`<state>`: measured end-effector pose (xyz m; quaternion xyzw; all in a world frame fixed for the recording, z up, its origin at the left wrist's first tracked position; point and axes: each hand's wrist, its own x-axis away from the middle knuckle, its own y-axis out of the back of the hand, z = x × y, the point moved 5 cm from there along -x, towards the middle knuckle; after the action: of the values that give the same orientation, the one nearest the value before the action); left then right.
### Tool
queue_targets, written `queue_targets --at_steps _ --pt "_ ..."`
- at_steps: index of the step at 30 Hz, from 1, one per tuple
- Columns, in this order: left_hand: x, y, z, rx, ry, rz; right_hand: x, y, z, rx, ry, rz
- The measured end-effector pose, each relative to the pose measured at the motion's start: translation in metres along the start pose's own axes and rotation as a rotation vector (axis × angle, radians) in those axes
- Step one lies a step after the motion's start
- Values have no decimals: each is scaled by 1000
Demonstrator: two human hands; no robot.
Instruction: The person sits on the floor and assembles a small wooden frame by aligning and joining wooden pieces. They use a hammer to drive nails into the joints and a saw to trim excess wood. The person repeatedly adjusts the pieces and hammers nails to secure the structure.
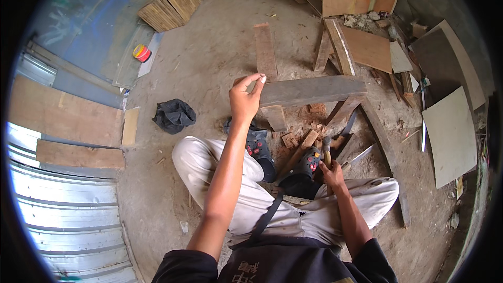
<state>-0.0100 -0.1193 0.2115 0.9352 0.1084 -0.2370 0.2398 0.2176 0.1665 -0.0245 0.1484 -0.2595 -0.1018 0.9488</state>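
My left hand (244,97) is raised by the left end of a thick grey wooden beam (314,90). Its thumb and forefinger are pinched together; whatever sits between them is too small to make out. The beam rests level on splayed wooden legs (275,118), like a low bench. Down by my right shoe (306,165), my right hand (332,176) is closed round the handle of a hammer (327,149), its dark head pointing up and away from me. Another plank (266,50) extends from behind the beam's left end.
Wood scraps and chips (291,139) lie under the beam, around my feet. A black plastic bag (174,116) is on the floor at left, with a red and yellow tub (141,53) farther off. A wooden crate (175,0) stands far left; boards (451,136) lean at right.
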Motion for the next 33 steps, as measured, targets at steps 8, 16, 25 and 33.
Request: queue_targets --at_steps 8,16,25,33 --pt "11 -8 10 52 79 44 3 0 7 -27 7 38" --pt "16 -13 15 76 60 -11 21 0 29 -143 -43 74" --pt "20 -18 26 100 24 -72 77 -1 104 -466 127 204" --pt "19 -16 22 83 -7 -80 84 -31 124 -378 172 221"
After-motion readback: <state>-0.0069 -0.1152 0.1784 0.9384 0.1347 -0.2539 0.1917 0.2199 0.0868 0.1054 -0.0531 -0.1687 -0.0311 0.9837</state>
